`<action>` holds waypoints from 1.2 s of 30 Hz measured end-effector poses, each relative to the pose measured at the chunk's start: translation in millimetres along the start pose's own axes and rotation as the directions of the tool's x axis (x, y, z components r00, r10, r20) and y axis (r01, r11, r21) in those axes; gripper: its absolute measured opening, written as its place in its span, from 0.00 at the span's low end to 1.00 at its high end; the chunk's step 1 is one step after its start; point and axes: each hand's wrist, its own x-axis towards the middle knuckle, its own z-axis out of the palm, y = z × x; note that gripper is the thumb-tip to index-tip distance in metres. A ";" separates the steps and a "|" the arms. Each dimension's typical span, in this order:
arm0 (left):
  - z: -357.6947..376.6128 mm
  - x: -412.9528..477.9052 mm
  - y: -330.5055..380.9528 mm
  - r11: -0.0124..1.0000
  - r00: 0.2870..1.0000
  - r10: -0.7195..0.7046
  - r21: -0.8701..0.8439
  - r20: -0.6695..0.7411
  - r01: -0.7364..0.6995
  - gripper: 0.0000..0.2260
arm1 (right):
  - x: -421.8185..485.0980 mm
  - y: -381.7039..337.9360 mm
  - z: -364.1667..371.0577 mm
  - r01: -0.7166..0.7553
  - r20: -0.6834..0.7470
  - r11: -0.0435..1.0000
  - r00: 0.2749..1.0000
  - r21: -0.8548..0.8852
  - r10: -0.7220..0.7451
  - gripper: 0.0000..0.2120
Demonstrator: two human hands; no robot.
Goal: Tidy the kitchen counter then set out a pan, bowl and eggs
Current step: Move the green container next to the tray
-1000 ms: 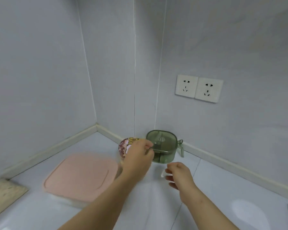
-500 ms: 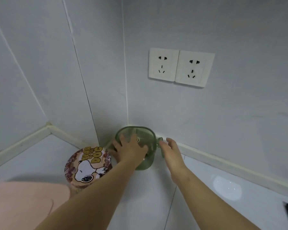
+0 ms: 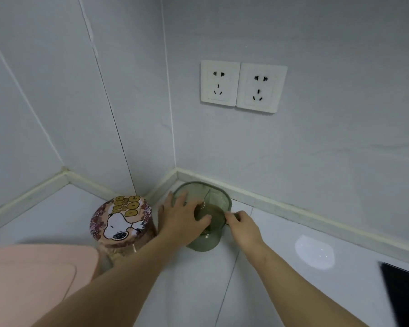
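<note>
Head view: left hand (image 3: 184, 218), fingers spread, presses translucent green container (image 3: 217, 199); right hand (image 3: 243, 227) fingers pinch its handle (image 3: 228, 215).

Grey tiled walls (image 3: 316, 149), 2 white sockets (image 3: 243, 86), white counter (image 3: 281, 291)

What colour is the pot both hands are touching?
See-through green pot, clearest in the head view.
</note>
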 end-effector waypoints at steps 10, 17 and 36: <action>10.0 -103.0 11.9 0.987 0.981 0.154 0.031 0.118 -0.158 0.23 | -111.2 42.1 -23.7 -0.153 0.141 0.987 0.980 0.055 0.144 0.18; 19.4 -144.6 18.2 0.989 0.984 0.150 -0.025 0.092 -0.148 0.21 | -150.2 70.2 -34.2 -0.161 0.281 0.978 0.952 0.131 0.119 0.17; 24.8 -273.3 49.7 0.047 0.894 -0.136 -0.898 0.428 0.437 0.18 | -287.2 90.2 -42.0 -0.211 0.140 0.843 0.977 0.495 0.162 0.23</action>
